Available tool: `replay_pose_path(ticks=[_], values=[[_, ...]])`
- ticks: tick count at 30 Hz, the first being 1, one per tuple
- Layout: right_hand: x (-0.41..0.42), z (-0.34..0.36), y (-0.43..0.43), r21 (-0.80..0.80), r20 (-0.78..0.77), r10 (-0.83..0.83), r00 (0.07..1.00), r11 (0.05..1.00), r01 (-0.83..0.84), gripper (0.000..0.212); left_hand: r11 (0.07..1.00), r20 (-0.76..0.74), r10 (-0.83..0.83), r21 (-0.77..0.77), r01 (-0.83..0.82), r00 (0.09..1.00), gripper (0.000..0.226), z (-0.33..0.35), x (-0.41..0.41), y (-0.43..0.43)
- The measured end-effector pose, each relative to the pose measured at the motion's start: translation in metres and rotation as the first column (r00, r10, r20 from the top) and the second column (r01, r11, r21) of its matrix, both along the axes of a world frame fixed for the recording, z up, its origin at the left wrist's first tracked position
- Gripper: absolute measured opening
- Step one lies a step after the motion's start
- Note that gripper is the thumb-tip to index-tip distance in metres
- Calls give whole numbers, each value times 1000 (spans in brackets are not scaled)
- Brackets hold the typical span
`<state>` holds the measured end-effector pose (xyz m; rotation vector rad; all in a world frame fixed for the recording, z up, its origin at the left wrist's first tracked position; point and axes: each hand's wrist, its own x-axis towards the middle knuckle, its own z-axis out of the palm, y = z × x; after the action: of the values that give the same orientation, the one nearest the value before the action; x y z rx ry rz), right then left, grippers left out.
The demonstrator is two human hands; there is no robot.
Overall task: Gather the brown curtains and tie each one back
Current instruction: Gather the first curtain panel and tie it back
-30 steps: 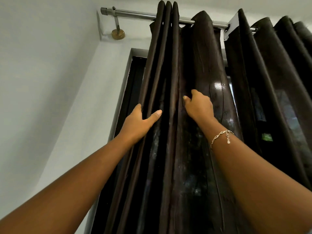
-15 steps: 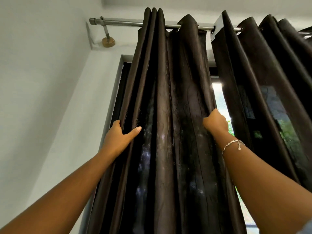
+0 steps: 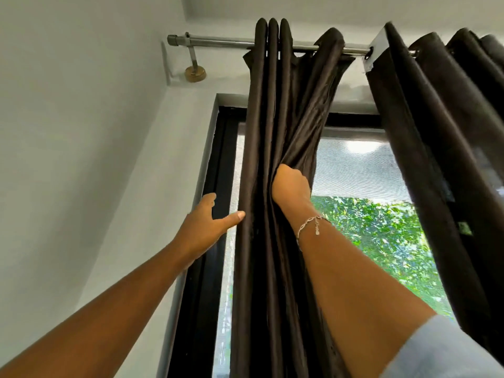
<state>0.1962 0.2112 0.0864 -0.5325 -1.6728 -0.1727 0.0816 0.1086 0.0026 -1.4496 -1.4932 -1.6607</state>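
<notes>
In the head view the nearer brown curtain (image 3: pixel 268 282) hangs from the curtain rod (image 3: pixel 218 42) at twelve o'clock, bunched down the centre, with the second brown curtain (image 3: pixel 436 137) at two o'clock. Gathering likely goes best if the loose pleat (image 3: pixel 323 94) at one o'clock is swept into the stack before tying. The raised right hand (image 3: pixel 290 184) clenches a fistful of folds at centre, while the left hand (image 3: pixel 203 227), at nine o'clock, is spread, thumb tip touching the outer fold.

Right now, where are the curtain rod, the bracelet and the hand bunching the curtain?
curtain rod (image 3: pixel 218 43): head view, bare metal left of the brown curtain (image 3: pixel 261 118).
bracelet (image 3: pixel 306 224): head view, chain across the wrist.
right hand (image 3: pixel 290 184): head view, back of the fist gripping that curtain.
</notes>
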Motion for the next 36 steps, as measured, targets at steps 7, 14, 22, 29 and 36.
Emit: replay_pose_path(ticks=[7, 14, 22, 29, 36], values=[[-78, 18, -77, 121, 214, 201, 956, 966, -230, 28, 985, 40, -102, 144, 96, 994, 56, 5, -40, -44], [-107, 24, -108, 104, 240, 309, 920, 935, -340, 27, 975, 68, -188, 136, 178, 980, 71, -4, -64, -59], [-73, -17, -58, 30, 63, 232, 971, 972, -234, 20, 983, 46, -162, 95, 157, 986, 61, -24, -50, -42], [-23, -45, -27, 14, -29, 219, 975, 976, -219, 41, 986, 87, -166, -16, 168, 982, 63, -56, -24, -19], [4, -92, -19, -17, 33, 234, 972, 972, -233, 73, 981, 204, -173, -50, 187, 964, 61, -93, 7, -5]])
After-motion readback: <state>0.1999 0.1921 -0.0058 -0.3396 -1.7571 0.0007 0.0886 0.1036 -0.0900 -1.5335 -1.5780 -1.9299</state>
